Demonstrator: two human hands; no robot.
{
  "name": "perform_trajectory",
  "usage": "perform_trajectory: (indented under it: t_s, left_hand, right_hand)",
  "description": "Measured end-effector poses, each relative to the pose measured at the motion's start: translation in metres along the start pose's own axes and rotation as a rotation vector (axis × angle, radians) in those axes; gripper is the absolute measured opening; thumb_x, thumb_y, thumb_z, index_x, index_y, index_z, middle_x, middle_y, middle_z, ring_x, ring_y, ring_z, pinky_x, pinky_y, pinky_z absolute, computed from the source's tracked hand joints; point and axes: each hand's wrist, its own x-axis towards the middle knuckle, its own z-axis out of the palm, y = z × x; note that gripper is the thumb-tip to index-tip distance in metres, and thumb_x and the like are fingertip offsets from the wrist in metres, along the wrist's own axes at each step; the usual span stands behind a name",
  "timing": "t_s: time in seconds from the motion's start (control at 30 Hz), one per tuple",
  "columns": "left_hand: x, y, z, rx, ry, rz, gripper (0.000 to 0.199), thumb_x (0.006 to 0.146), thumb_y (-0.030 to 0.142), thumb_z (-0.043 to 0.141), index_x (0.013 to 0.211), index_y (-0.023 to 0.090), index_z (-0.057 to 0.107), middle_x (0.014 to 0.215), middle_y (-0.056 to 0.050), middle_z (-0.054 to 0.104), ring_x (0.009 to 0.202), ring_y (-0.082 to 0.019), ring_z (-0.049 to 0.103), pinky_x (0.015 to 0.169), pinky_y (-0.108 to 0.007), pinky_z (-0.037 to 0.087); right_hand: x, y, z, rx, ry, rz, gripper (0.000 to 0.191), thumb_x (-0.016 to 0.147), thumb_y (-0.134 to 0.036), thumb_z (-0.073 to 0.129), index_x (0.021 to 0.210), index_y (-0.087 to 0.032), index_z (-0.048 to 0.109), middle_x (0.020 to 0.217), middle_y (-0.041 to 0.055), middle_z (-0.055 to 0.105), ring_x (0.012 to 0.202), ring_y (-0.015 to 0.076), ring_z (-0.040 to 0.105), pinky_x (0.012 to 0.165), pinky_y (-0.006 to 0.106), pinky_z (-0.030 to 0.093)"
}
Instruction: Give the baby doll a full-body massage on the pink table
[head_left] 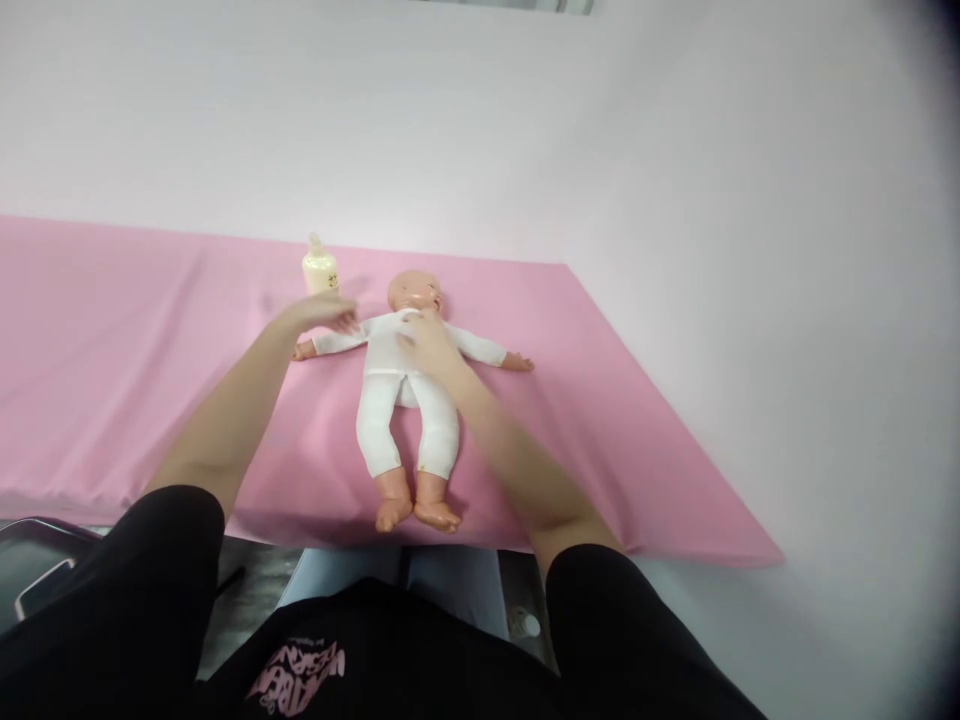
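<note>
A baby doll [386, 345] with a white cloth body lies on its back on the pink-covered table [570, 420]. Its head is toward the far side and its bare feet toward me. My right hand [429, 340] is over the doll's upper chest, fingers apart; whether it presses on the cloth I cannot tell. Above the doll's arm at the left hovers my left hand [326, 312], slightly blurred, fingers stretched out and holding nothing. Just behind that hand stands a pale yellow pump bottle [320, 268], its lower part covered by the hand.
A white wall [300, 120] runs along the table's far edge, and another pale wall [810, 350] rises at the right. At the lower left, a dark chair [45, 560] with a metal frame stands beside the table's near edge.
</note>
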Motion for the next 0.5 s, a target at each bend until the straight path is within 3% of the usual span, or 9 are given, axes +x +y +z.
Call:
perform_trajectory:
  t_s: [0.1, 0.13, 0.17, 0.23, 0.33, 0.4, 0.5]
  left_hand:
    - [0.020, 0.019, -0.029, 0.174, 0.579, 0.249, 0.044, 0.098, 0.042, 0.057, 0.129, 0.013, 0.068, 0.134, -0.014, 0.072, 0.133, -0.032, 0.058, 0.121, -0.048, 0.040]
    - [0.027, 0.022, -0.038, 0.236, 0.663, 0.319, 0.054, 0.100, 0.044, 0.055, 0.146, 0.015, 0.058, 0.151, -0.012, 0.062, 0.149, -0.032, 0.044, 0.129, -0.047, 0.029]
    - [0.034, 0.023, -0.046, 0.301, 0.677, 0.352, 0.064, 0.101, 0.046, 0.053, 0.157, 0.016, 0.046, 0.164, -0.010, 0.049, 0.159, -0.031, 0.029, 0.133, -0.047, 0.019]
    - [0.045, 0.020, -0.059, 0.443, 0.592, 0.333, 0.077, 0.103, 0.046, 0.052, 0.166, 0.008, 0.028, 0.177, -0.011, 0.025, 0.166, -0.031, 0.009, 0.135, -0.049, 0.008]
    - [0.058, 0.011, -0.062, 0.592, 0.529, 0.278, 0.078, 0.104, 0.040, 0.049, 0.166, 0.001, 0.022, 0.180, -0.016, 0.012, 0.167, -0.034, 0.003, 0.134, -0.057, 0.000]
    - [0.067, 0.010, -0.052, 0.603, 0.611, 0.312, 0.076, 0.104, 0.036, 0.047, 0.167, 0.002, 0.020, 0.180, -0.017, 0.010, 0.168, -0.034, 0.001, 0.133, -0.058, -0.004]
    - [0.084, 0.019, -0.015, 0.577, 0.670, 0.390, 0.075, 0.103, 0.028, 0.046, 0.169, 0.002, 0.020, 0.180, -0.019, 0.007, 0.168, -0.033, 0.000, 0.135, -0.052, -0.004]
  right_hand:
    - [-0.009, -0.020, 0.022, -0.185, -0.253, -0.206, 0.047, 0.104, -0.039, 0.060, 0.146, -0.020, 0.062, 0.172, 0.0160, 0.036, 0.162, 0.0393, 0.028, 0.131, 0.064, 0.023]
    - [-0.012, -0.022, 0.026, -0.251, -0.318, -0.255, 0.047, 0.107, -0.041, 0.053, 0.149, -0.021, 0.061, 0.174, 0.0152, 0.033, 0.163, 0.0403, 0.025, 0.130, 0.068, 0.020]
    - [-0.014, -0.021, 0.029, -0.304, -0.359, -0.288, 0.048, 0.109, -0.043, 0.047, 0.150, -0.021, 0.059, 0.174, 0.0151, 0.033, 0.163, 0.0403, 0.025, 0.130, 0.070, 0.019]
    - [-0.017, -0.017, 0.031, -0.351, -0.369, -0.309, 0.049, 0.111, -0.043, 0.041, 0.153, -0.022, 0.057, 0.172, 0.0149, 0.038, 0.162, 0.0380, 0.029, 0.130, 0.068, 0.020]
    - [-0.018, -0.012, 0.033, -0.358, -0.326, -0.319, 0.047, 0.110, -0.040, 0.044, 0.151, -0.022, 0.058, 0.168, 0.0149, 0.045, 0.158, 0.0356, 0.036, 0.128, 0.065, 0.024]
    - [-0.016, -0.010, 0.036, -0.308, -0.290, -0.326, 0.043, 0.109, -0.037, 0.046, 0.145, -0.021, 0.063, 0.163, 0.0146, 0.052, 0.155, 0.0349, 0.042, 0.127, 0.064, 0.027]
    - [-0.008, -0.005, 0.038, -0.090, -0.210, -0.280, 0.038, 0.107, -0.033, 0.048, 0.137, -0.017, 0.067, 0.151, 0.0140, 0.065, 0.146, 0.0297, 0.055, 0.127, 0.055, 0.034]
